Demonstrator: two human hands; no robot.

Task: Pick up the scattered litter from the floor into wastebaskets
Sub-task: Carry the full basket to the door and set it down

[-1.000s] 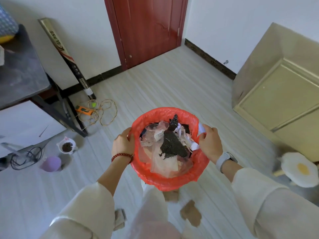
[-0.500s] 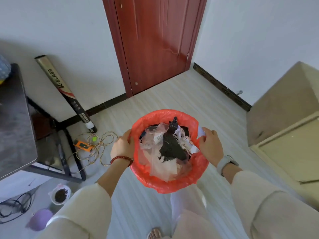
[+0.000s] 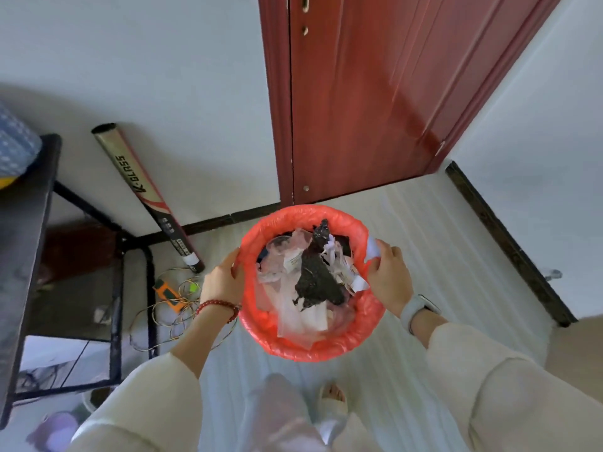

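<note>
Writing: the bat [image 3: 147, 193] leaning on the wall read "K-GLASS" down its barrel; a small label on a wrapper in the bin was too blurred to read.
Wastebasket: one, lined with a red bag [image 3: 339, 344], held up off the floor in front of the red door [image 3: 365, 93].
Litter: heaped inside the wastebasket, clear plastic, white paper scraps and one dark crumpled piece [image 3: 318, 282] on top.
Left hand [image 3: 222, 283]: fingers curled over the left rim, gripping it; one red bead bracelet on the wrist.
Right hand [image 3: 388, 278]: gripping the right rim, a white paper scrap [image 3: 372, 251] caught under the fingers; one pale watch on the wrist.
Floor: one orange device [image 3: 168, 293] in a tangle of cord near the bat's foot.
Tabletop [image 3: 19, 230]: one dark one at the left, black frame beneath.
</note>
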